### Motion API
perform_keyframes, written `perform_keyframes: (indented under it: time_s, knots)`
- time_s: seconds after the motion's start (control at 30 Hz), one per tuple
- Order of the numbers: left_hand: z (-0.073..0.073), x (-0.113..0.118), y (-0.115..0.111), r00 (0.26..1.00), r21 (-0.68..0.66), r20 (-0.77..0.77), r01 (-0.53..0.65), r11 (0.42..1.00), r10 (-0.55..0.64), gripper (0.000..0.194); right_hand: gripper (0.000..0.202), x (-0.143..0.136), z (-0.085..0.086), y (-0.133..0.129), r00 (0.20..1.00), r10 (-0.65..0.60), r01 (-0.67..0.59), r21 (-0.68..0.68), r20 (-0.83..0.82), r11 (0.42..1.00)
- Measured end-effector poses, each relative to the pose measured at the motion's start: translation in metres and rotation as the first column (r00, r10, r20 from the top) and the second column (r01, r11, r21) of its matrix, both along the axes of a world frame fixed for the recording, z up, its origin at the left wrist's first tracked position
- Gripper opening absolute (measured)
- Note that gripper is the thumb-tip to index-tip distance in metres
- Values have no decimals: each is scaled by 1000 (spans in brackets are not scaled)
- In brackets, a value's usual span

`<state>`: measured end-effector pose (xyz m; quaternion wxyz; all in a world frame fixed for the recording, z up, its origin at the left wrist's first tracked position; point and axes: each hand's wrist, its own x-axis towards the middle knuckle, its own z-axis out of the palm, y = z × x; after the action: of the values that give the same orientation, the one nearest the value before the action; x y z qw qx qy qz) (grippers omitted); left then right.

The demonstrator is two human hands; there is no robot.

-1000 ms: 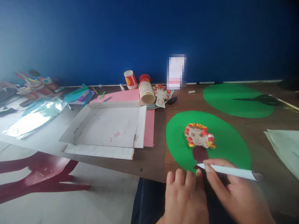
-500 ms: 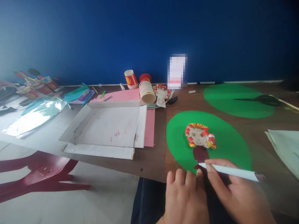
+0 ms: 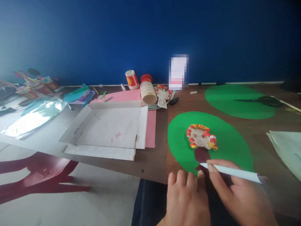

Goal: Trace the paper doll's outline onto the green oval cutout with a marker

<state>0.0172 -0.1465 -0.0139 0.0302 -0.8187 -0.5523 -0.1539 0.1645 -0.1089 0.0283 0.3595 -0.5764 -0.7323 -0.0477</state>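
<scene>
Your right hand [image 3: 244, 194] pinches a white pen [image 3: 235, 173], tip at the maroon shape [image 3: 202, 155] on a green paper oval [image 3: 181, 135]; your left hand [image 3: 188, 197] curls its fingers side by side, any grip hidden. Beyond: 1 curl-edged paper face [image 3: 199, 140], 1 shallow cardboard tray [image 3: 117, 122].

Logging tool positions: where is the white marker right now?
Lower right of the head view, the white marker is held in the right hand, its tip at the maroon patch.

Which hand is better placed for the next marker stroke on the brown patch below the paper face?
Probably the right hand: it holds the white marker, tip at the brown patch. The left hand, no tool visible in it, lies by the near edge of the green oval.
</scene>
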Motion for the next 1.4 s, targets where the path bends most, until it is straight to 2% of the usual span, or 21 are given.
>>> perform_keyframes:
  time_s: [0.23,0.57,0.67,0.83,0.97,1.07,1.17,1.3,1.4]
  knots:
    - [-1,1,-1,996,32,85,-28,999,26,22,32,1,-4,-1,998,-25,22,-49,-57,999]
    - [16,-4,6,985,120,174,-25,992,4,13,36,2,-7,0,993,-66,52,-133,-100,990]
    - [16,-4,6,985,109,174,-16,994,-3,16,34,3,-7,0,995,-56,48,-104,-79,993]
    - [12,-3,4,994,82,109,-10,997,1,17,30,3,-5,0,998,-34,31,-61,-58,998]
    - [5,-2,2,1000,-10,-9,9,1000,-9,25,34,6,-7,0,994,-66,52,-152,-85,987]
    - [2,-2,2,999,-35,-30,24,999,-25,27,40,10,-8,1,991,-94,70,-232,-96,970]
    - [2,-3,4,999,8,-9,39,999,-39,25,44,11,-9,2,987,-106,71,-265,-120,962]
    - [7,-8,7,996,142,72,38,989,-48,20,47,10,-7,3,983,-106,66,-254,-147,965]
    - [9,-12,8,997,151,32,64,986,-70,19,44,9,-5,3,989,-66,36,-220,-133,975]
